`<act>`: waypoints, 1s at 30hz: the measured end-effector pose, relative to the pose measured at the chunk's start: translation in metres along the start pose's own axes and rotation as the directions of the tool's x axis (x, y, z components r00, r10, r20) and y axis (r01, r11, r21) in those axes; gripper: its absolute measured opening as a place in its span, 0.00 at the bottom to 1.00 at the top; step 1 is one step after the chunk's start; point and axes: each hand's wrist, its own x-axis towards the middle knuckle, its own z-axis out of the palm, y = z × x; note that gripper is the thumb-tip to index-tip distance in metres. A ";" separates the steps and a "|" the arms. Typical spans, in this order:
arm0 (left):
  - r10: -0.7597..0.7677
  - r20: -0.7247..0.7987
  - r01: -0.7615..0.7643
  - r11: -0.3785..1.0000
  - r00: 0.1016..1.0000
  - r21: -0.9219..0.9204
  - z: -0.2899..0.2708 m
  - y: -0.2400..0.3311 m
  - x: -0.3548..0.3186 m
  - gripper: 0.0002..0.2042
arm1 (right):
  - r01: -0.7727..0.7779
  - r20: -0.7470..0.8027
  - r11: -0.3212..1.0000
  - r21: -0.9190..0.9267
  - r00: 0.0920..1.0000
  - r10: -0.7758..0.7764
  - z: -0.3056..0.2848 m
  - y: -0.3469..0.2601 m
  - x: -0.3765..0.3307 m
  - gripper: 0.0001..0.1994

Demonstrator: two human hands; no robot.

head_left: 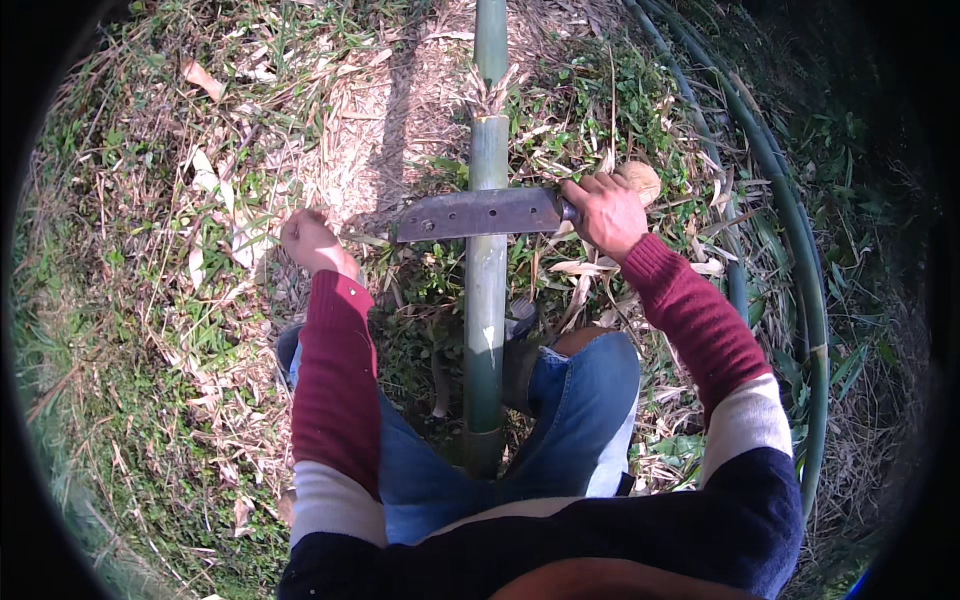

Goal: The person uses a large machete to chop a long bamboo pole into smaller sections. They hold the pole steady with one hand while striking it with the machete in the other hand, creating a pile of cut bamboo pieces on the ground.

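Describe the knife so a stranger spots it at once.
Find the thick green bamboo pole running through the picture's middle. Crossing over it is the knife, gripped in the right hand. Nothing around it is broad, dark, flat metal.

You get sun-bleached ground [352, 120] toward eleven o'clock, deep shade at three, and black fisheye corners.
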 end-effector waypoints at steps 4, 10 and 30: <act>0.006 0.045 -0.012 0.993 0.999 0.120 0.021 -0.001 -0.008 0.16 | -0.176 -0.082 0.977 -0.122 0.983 0.167 -0.011 0.037 0.069 0.08; 0.033 -0.141 -0.018 0.994 0.989 0.104 -0.009 0.018 0.037 0.12 | 0.328 0.052 0.942 -0.068 0.944 -0.325 -0.023 -0.007 0.071 0.08; -0.043 -0.135 0.058 0.992 0.990 0.108 0.010 0.042 0.039 0.06 | 0.442 0.191 0.894 -0.073 0.886 -0.422 -0.033 0.001 0.083 0.10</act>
